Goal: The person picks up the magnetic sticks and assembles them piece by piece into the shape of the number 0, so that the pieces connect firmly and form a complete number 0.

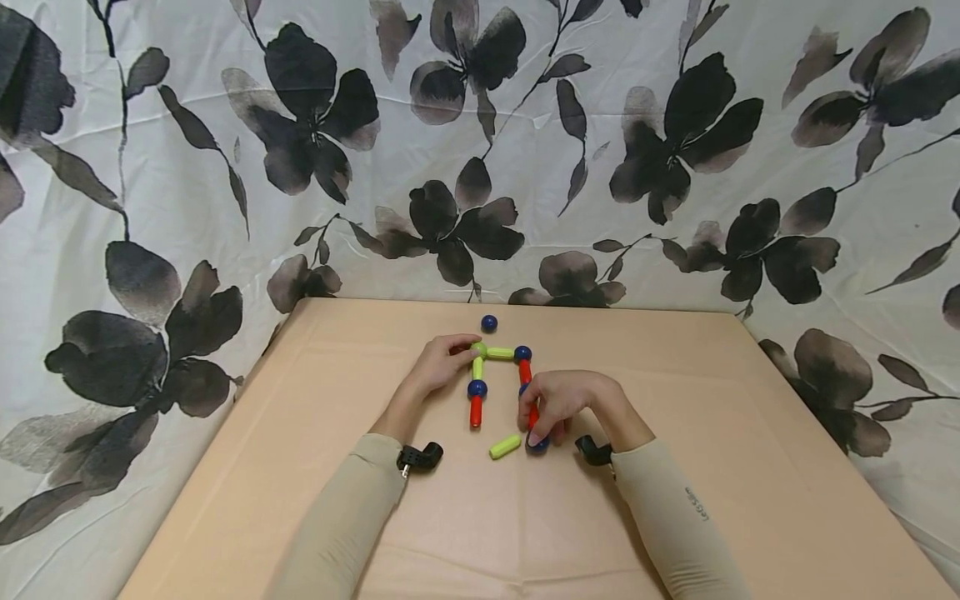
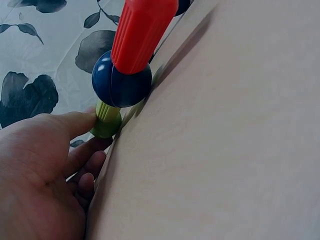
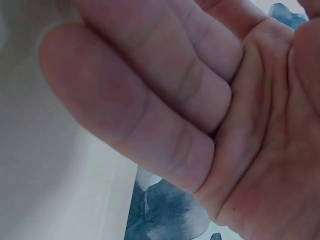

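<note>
A joined frame of rods and balls lies on the table. My left hand (image 1: 442, 364) pinches the green ball (image 1: 479, 350) at its far left corner; the left wrist view shows thumb and finger on either side of that ball. From it a green rod (image 1: 500, 354) runs right to a blue ball (image 1: 522, 354). Another green rod leads down to a blue ball (image 1: 477, 388) and red rod (image 1: 476, 412). On the right side, my right hand (image 1: 567, 402) grips a red rod (image 1: 533, 415) just above a blue ball (image 1: 537, 445). Only fingers and palm show in the right wrist view.
A loose green rod (image 1: 505, 447) lies near the frame's open lower end. One loose blue ball (image 1: 489, 323) sits by the far edge of the tan table (image 1: 750, 467). Floral cloth (image 1: 562, 167) hangs behind.
</note>
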`<action>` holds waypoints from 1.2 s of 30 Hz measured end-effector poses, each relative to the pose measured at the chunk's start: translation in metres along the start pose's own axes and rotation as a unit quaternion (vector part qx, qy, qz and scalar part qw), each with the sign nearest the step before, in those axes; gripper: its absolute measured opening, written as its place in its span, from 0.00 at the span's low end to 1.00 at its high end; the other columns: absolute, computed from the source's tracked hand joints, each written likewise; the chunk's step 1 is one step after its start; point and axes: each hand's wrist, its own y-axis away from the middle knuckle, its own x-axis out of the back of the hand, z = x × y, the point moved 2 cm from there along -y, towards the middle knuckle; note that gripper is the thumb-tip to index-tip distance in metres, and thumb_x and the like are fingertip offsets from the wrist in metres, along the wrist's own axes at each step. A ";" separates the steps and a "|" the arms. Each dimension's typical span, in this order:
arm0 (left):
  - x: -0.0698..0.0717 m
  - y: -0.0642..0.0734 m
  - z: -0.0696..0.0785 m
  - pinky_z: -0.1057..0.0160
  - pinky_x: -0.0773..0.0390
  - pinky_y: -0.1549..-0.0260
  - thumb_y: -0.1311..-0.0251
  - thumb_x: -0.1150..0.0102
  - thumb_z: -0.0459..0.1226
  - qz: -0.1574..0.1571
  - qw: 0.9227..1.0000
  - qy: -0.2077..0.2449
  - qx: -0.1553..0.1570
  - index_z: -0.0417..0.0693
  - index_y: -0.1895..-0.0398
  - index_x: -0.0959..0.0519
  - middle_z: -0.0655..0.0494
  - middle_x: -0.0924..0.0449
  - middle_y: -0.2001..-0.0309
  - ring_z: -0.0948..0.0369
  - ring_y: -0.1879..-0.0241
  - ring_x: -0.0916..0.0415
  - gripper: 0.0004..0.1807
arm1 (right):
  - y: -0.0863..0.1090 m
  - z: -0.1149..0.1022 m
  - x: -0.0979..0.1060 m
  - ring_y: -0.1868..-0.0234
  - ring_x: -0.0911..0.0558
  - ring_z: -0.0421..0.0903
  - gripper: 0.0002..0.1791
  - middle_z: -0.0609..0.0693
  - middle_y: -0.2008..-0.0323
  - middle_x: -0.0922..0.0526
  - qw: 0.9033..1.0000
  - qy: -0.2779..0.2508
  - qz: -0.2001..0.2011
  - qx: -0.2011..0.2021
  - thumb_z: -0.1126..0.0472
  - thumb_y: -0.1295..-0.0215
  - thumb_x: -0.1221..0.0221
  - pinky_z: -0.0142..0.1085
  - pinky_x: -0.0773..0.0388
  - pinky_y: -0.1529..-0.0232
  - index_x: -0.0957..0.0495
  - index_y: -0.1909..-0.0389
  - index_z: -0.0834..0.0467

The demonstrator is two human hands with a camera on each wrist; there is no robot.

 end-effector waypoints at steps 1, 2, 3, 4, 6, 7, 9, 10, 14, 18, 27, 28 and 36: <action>0.000 0.000 0.000 0.56 0.24 0.46 0.26 0.38 0.43 0.000 1.000 0.000 0.000 0.50 0.36 0.18 0.52 0.15 0.46 0.54 0.50 0.23 0.19 | 0.000 0.000 0.000 0.78 0.14 0.48 0.08 0.52 0.70 0.12 1.000 -0.003 0.000 -0.002 0.62 0.39 0.26 0.39 0.14 0.70 0.12 0.59 0.53; 0.000 -0.001 0.000 0.57 0.24 0.46 0.26 0.38 0.43 0.001 1.000 -0.001 0.001 0.51 0.36 0.18 0.52 0.15 0.47 0.55 0.51 0.23 0.19 | 0.000 0.000 0.000 0.78 0.14 0.48 0.08 0.52 0.70 0.12 1.000 -0.006 -0.001 -0.004 0.62 0.39 0.26 0.39 0.14 0.70 0.12 0.59 0.53; 0.000 -0.001 -0.001 0.57 0.24 0.47 0.26 0.38 0.44 0.001 1.000 -0.002 0.001 0.51 0.36 0.18 0.53 0.15 0.47 0.55 0.51 0.23 0.19 | 0.000 0.000 0.000 0.78 0.14 0.48 0.08 0.52 0.70 0.12 1.000 -0.008 -0.002 -0.003 0.62 0.39 0.26 0.39 0.14 0.70 0.12 0.59 0.53; 0.000 -0.001 -0.001 0.57 0.24 0.48 0.26 0.39 0.44 0.002 1.000 -0.004 0.002 0.51 0.36 0.18 0.53 0.15 0.47 0.55 0.52 0.23 0.19 | 0.000 0.000 -0.001 0.78 0.14 0.48 0.09 0.52 0.70 0.11 1.000 -0.009 -0.004 -0.003 0.63 0.39 0.26 0.39 0.14 0.70 0.12 0.59 0.53; 0.000 -0.001 -0.002 0.59 0.24 0.49 0.26 0.39 0.44 0.002 1.000 -0.007 0.002 0.52 0.36 0.18 0.53 0.15 0.48 0.56 0.52 0.23 0.19 | 0.000 -0.001 -0.001 0.78 0.14 0.48 0.09 0.52 0.70 0.11 1.000 -0.010 -0.005 -0.002 0.63 0.39 0.26 0.39 0.14 0.70 0.12 0.59 0.54; -0.001 -0.001 -0.002 0.59 0.24 0.49 0.26 0.39 0.44 0.003 1.000 -0.009 0.001 0.52 0.36 0.18 0.53 0.15 0.48 0.56 0.52 0.23 0.19 | 0.000 -0.001 -0.001 0.77 0.14 0.48 0.09 0.52 0.70 0.11 1.000 -0.010 -0.005 -0.002 0.63 0.39 0.26 0.39 0.14 0.70 0.12 0.59 0.54; 0.000 -0.001 -0.002 0.59 0.25 0.49 0.26 0.39 0.43 0.003 1.000 -0.009 0.000 0.52 0.36 0.18 0.53 0.15 0.47 0.56 0.52 0.24 0.19 | 0.000 -0.001 -0.001 0.77 0.13 0.48 0.09 0.52 0.70 0.11 1.000 -0.008 -0.005 -0.003 0.63 0.39 0.26 0.39 0.14 0.69 0.12 0.58 0.54; 0.000 -0.001 -0.002 0.59 0.25 0.49 0.26 0.38 0.43 0.003 1.000 -0.009 0.000 0.52 0.35 0.18 0.54 0.15 0.47 0.56 0.52 0.23 0.19 | 0.000 -0.001 -0.001 0.77 0.13 0.49 0.09 0.52 0.70 0.11 1.000 -0.009 -0.005 -0.004 0.63 0.39 0.26 0.39 0.14 0.69 0.12 0.58 0.54; 0.000 -0.001 -0.001 0.58 0.25 0.48 0.26 0.38 0.43 0.005 1.000 -0.011 -0.002 0.53 0.36 0.18 0.54 0.14 0.47 0.56 0.51 0.23 0.19 | 0.001 -0.001 0.000 0.77 0.12 0.50 0.09 0.54 0.70 0.11 1.000 -0.013 -0.008 -0.012 0.62 0.39 0.26 0.40 0.14 0.70 0.11 0.58 0.53; 0.000 -0.001 -0.001 0.58 0.24 0.47 0.26 0.38 0.43 0.005 1.000 -0.013 -0.001 0.52 0.36 0.18 0.54 0.14 0.46 0.56 0.51 0.23 0.19 | 0.001 0.000 0.002 0.76 0.11 0.52 0.11 0.55 0.71 0.10 1.000 -0.014 -0.008 -0.011 0.60 0.39 0.26 0.40 0.14 0.72 0.11 0.55 0.51; -0.001 0.001 -0.001 0.58 0.24 0.48 0.26 0.38 0.44 0.008 1.000 -0.016 0.000 0.53 0.36 0.17 0.54 0.14 0.45 0.56 0.51 0.23 0.18 | -0.009 0.011 0.030 0.78 0.20 0.49 0.15 0.53 0.69 0.15 0.976 -0.008 0.201 0.081 0.56 0.34 0.29 0.38 0.19 0.75 0.13 0.49 0.58; -0.001 0.001 0.000 0.58 0.24 0.48 0.26 0.38 0.44 0.007 1.000 -0.016 0.001 0.53 0.36 0.17 0.54 0.14 0.45 0.56 0.51 0.23 0.19 | -0.012 0.015 0.034 0.76 0.21 0.50 0.16 0.53 0.67 0.16 0.967 -0.011 0.239 0.086 0.56 0.33 0.30 0.38 0.20 0.75 0.14 0.48 0.58; -0.001 0.000 -0.001 0.58 0.24 0.49 0.26 0.38 0.44 0.004 1.000 -0.010 0.000 0.50 0.35 0.18 0.53 0.15 0.46 0.56 0.51 0.23 0.20 | -0.038 0.042 0.043 0.68 0.18 0.53 0.21 0.57 0.42 0.19 0.926 -0.069 0.363 0.082 0.58 0.26 0.37 0.38 0.19 0.71 0.21 0.36 0.58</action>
